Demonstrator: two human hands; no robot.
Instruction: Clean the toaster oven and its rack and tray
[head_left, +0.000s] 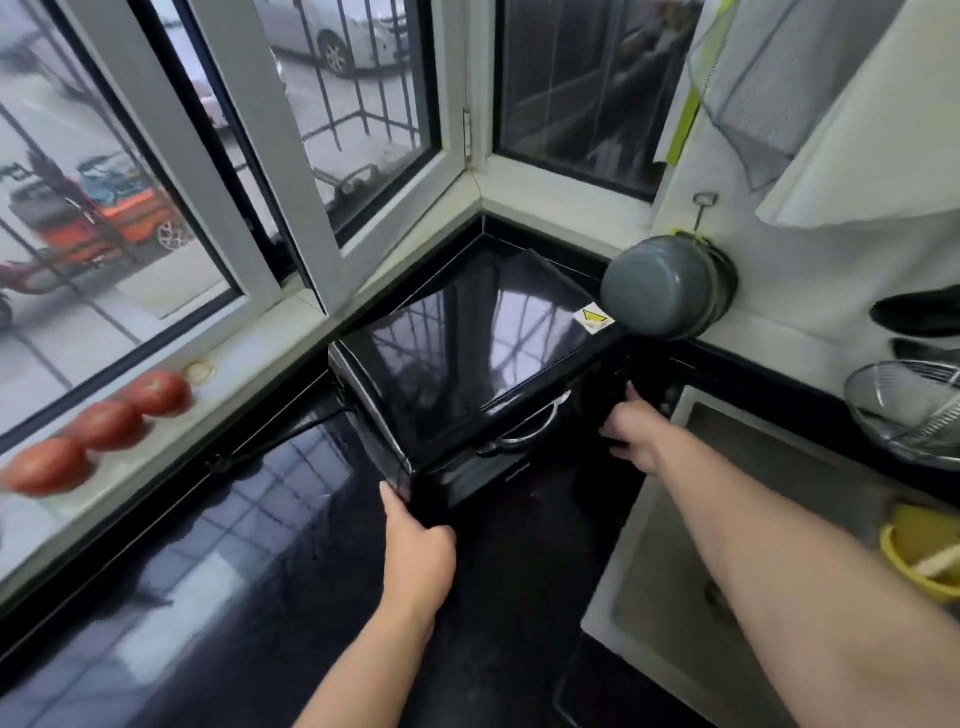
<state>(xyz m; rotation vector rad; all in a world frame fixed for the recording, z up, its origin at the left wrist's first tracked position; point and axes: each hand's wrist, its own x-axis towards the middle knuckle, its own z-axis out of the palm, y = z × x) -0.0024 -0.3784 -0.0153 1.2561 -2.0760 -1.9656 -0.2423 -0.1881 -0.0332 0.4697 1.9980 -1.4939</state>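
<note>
A glossy black toaster oven stands in the corner of the black counter, its door with a chrome handle facing me and closed. My left hand grips the oven's lower left front corner. My right hand holds the oven's right front side near the control panel, fingers curled round the edge. The rack and tray are not visible.
A grey pot hangs on the wall just right of the oven. A sink lies to the right with a yellow bowl in it. A wire strainer sits further right. Three tomatoes rest on the window sill. The oven's cord runs left.
</note>
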